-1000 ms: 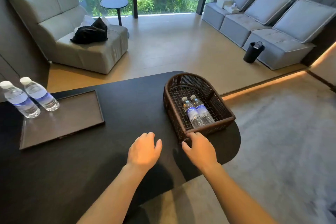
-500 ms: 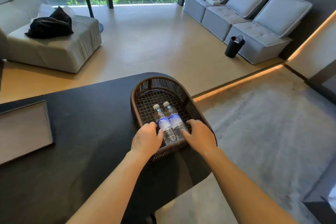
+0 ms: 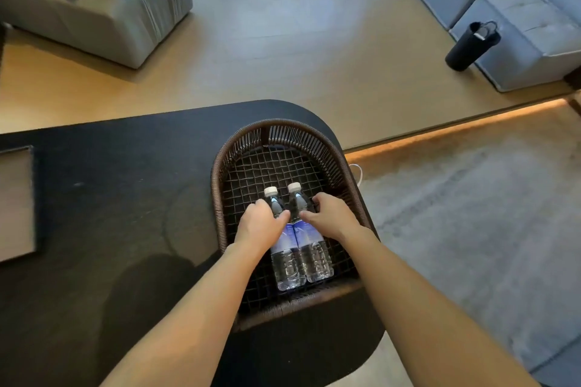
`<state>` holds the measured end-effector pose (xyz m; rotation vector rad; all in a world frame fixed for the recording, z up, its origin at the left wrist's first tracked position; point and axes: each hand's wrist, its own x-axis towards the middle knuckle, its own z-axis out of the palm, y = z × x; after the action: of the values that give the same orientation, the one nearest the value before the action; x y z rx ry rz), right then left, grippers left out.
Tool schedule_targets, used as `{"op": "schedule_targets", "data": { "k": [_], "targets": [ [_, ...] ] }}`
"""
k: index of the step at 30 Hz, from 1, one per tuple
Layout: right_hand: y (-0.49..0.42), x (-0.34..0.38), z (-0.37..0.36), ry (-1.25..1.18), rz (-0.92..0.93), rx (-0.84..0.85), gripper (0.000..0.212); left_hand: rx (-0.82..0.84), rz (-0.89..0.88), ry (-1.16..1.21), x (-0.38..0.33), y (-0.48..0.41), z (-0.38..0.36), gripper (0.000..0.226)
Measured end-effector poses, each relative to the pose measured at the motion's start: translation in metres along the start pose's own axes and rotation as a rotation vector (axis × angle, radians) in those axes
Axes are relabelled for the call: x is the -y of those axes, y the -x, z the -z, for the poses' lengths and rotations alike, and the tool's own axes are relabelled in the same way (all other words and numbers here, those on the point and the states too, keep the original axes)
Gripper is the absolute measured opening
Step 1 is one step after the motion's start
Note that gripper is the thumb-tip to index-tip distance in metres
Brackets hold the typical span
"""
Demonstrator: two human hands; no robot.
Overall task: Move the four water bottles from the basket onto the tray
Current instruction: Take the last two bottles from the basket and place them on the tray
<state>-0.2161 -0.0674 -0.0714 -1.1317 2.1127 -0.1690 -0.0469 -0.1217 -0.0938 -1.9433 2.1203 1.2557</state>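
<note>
Two bottles lie side by side in the basket. The left hand curls over the left bottle, the right hand over the right bottle; neither grip looks fully closed. Smooth, touching bottles could roll or slip on lifting.

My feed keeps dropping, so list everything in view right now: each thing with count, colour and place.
water bottles: two, clear with blue labels, lying side by side in basket
basket: one, brown woven, right end of table
table: one, black, foreground
tray: one, dark, corner at left edge
armchair: one, grey, top left, black bundle on it
sofa: grey, top right
bin: one, black, beside sofa
left hand: on left bottle
right hand: on right bottle
</note>
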Motion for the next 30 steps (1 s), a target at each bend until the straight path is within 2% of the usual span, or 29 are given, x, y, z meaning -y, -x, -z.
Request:
{"op": "schedule_targets", "data": {
  "k": [3,5,9,13,15,19,25,30],
  "targets": [
    [-0.018,-0.004,-0.005,-0.067,-0.014,0.079,0.067,0.023,0.057,0.025,0.001,-0.011,-0.006,0.049],
    [-0.025,-0.007,-0.006,-0.116,-0.023,0.094,0.052,0.029,0.078,0.057,0.001,-0.014,-0.007,0.044],
    [-0.029,-0.004,-0.007,-0.173,-0.033,0.1,0.048,0.056,0.113,0.159,0.001,-0.018,-0.003,0.043],
    [-0.023,-0.004,-0.006,-0.243,-0.037,0.107,0.034,0.054,0.123,0.305,0.004,-0.01,0.003,0.045],
    [-0.014,-0.005,-0.004,-0.255,-0.015,0.08,0.032,0.051,0.087,0.371,0.006,-0.002,0.004,0.039],
    [0.011,-0.006,0.005,-0.218,0.042,-0.01,0.047,0.023,-0.02,0.451,0.009,0.02,0.011,0.026],
    [0.068,-0.001,0.009,-0.286,0.175,-0.18,0.044,-0.057,-0.178,0.542,0.018,0.06,0.021,0.039],
    [0.121,0.004,-0.003,-0.35,0.293,-0.351,0.052,-0.142,-0.349,0.532,0.019,0.103,0.028,0.046]
  ]
}}
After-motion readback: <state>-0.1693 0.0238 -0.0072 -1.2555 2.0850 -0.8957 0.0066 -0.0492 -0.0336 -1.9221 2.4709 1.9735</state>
